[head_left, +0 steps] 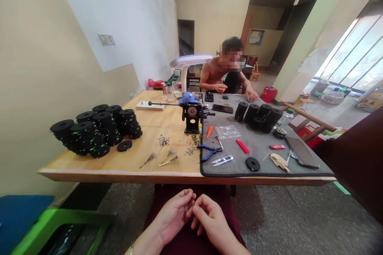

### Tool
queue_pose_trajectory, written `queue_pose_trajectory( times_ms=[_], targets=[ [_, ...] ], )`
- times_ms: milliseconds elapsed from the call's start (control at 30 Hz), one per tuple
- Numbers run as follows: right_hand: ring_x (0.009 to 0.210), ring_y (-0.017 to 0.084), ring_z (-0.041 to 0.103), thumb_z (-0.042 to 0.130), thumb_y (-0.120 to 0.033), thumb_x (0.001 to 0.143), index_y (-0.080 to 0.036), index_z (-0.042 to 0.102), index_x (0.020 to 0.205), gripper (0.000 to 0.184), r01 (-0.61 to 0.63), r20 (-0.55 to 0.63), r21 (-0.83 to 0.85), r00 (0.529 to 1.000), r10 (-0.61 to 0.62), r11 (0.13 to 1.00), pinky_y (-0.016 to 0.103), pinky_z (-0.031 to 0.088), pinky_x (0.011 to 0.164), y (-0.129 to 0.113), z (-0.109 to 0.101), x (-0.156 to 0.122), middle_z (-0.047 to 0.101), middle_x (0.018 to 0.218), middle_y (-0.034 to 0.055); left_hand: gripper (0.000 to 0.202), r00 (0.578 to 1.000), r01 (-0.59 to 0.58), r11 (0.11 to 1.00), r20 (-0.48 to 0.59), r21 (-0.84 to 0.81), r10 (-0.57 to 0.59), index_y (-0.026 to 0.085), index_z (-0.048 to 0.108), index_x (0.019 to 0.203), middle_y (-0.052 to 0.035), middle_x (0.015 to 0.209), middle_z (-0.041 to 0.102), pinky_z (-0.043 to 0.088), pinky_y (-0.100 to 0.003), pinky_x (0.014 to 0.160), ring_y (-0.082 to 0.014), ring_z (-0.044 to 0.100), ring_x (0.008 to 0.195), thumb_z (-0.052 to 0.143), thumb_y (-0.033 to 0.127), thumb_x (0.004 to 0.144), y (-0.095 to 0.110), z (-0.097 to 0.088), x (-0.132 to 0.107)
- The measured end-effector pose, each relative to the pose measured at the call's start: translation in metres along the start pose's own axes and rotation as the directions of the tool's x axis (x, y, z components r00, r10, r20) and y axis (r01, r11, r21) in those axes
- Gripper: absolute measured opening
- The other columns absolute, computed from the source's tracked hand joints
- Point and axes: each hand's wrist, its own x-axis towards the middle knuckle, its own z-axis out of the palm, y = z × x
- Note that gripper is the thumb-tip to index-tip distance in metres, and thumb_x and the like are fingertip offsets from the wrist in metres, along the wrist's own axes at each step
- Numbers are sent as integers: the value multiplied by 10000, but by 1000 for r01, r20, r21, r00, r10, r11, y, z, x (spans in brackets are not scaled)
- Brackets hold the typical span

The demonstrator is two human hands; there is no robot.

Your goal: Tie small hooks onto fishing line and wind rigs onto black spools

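The left hand (176, 213) pinches a tiny piece (193, 196) between its fingertips, below the near edge of the desk (116, 163). From the right hand (211, 217), the piece lies just beyond the curled fingers, up and to the left (its long axis is too small to tell). The left is nearer, touching it; whether the right grips anything, I cannot tell. The red box (277, 147) and poster (257, 36) bear marks, none readable.

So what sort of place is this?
Probably a small workshop: a light-brown wooden table holds stacks of round black spools, a black machine with a round dial, and blue-handled pliers.
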Motion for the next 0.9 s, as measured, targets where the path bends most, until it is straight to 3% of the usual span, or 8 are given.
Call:
queue_pose_trajectory(
  times_ms=[400,900],
  targets=[
    [440,68,513,627,-573,722,-171,477,709,430,-1,-4,14,1000,1,1000,148,341,361,1,0,1,642,695,22,69,998,-23,1000,59,18,22,129,634,737,-16,703,659,393,-157,458,-69,564,495,700,109,739,0,1,0],
    [436,66,509,631,-582,709,-173,467,703,441,-10,-8,15,1000,10,1000,148,342,362,-2,1,0,647,689,23,53,1000,-10,1000,19,6,10,136,636,761,-21,718,665,407,-155,468,-79,586,527,678,104,760,0,0,1]
  ],
)
